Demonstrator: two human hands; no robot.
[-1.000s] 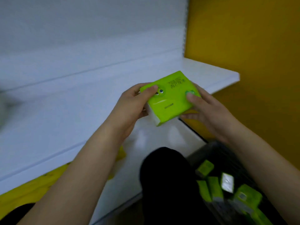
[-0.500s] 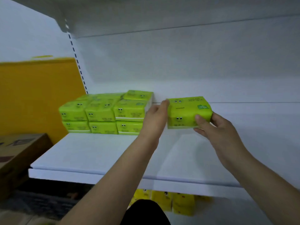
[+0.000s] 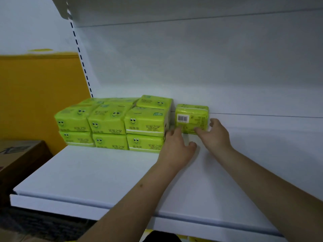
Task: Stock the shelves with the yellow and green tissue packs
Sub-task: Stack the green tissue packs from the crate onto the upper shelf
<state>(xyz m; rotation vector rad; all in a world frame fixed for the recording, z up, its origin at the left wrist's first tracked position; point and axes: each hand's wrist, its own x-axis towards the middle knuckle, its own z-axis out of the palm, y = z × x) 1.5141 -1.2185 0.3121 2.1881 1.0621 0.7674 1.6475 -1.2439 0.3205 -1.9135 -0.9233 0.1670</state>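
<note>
A: Status on the green tissue pack [image 3: 191, 119]?

B: It sits on the white shelf [image 3: 108, 173], against the back panel, barcode face toward the camera. Just right of the stocked block of green packs [image 3: 113, 123], with a thin gap between them.

A: Hands?

B: Left hand [image 3: 176, 147]: fingers straight-ish, tips touching the pack's lower left front, thumb splayed right over the shelf. Not wrapped round anything. Right hand [image 3: 215, 134]: fingers reach the pack's lower right front, thumb up beside its right end. Looks like a light touch rather than a real grip. I read both as relaxed and unclenched, steadying the pack.

A: Arm pose?

B: Both forearms reach forward and up over the shelf's front edge, converging on the pack. Left wrist is roughly straight, right wrist bent slightly inward.

A: Step in hand?

B: My read: seating the pack beside the block. To do it well, slide it left until it butts the bottom-row pack, front faces flush. Push low with flat fingers so it doesn't tip. The wrap looks soft, so squeezing would dent it.

A: Orientation issue?

B: The block shows smiley faces to the front; this one shows its barcode. Probably worth turning it to match, your call.

A: Risks?

B: The block's top right pack sits tilted. A hard shove left could dislodge it.

A: Yellow packs?

B: Yellow glimpsed under the shelf, bottom edge of view. Too cropped to tell.
</note>
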